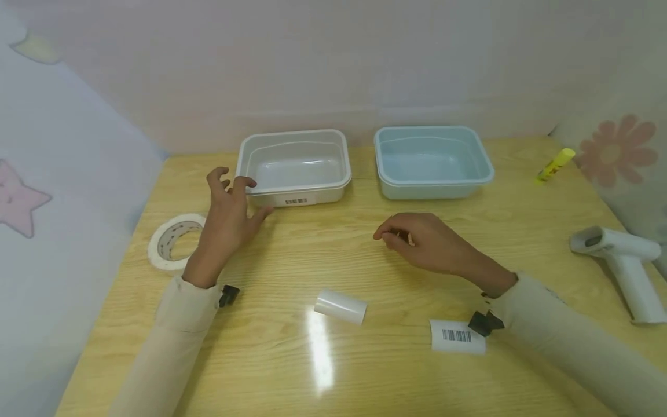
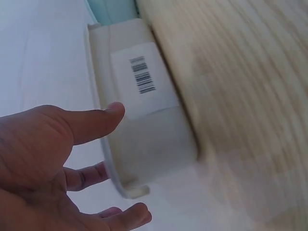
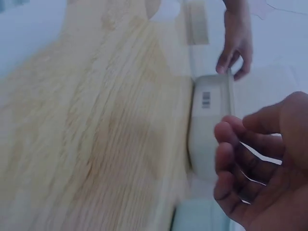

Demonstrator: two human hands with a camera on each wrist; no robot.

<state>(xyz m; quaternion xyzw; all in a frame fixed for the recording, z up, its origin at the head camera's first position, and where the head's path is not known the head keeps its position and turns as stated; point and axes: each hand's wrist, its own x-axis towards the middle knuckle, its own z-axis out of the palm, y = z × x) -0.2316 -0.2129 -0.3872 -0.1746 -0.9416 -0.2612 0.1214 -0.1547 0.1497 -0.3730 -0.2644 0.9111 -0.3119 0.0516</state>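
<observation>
A white plastic box stands at the back left of the table, with a barcode label on its front wall. My left hand is at the box's left front corner, thumb and fingers spread around it and apart, gripping nothing. In the left wrist view the thumb overlaps the box wall just below the label. My right hand hovers over the middle of the table with its fingers loosely bent and nothing in them. A light blue plastic box stands behind it.
A roll of white tape lies beside my left wrist. Nearer lie a curled blank label and a label with a barcode, the latter by my right sleeve. At right are a white handheld scanner and a yellow glue stick.
</observation>
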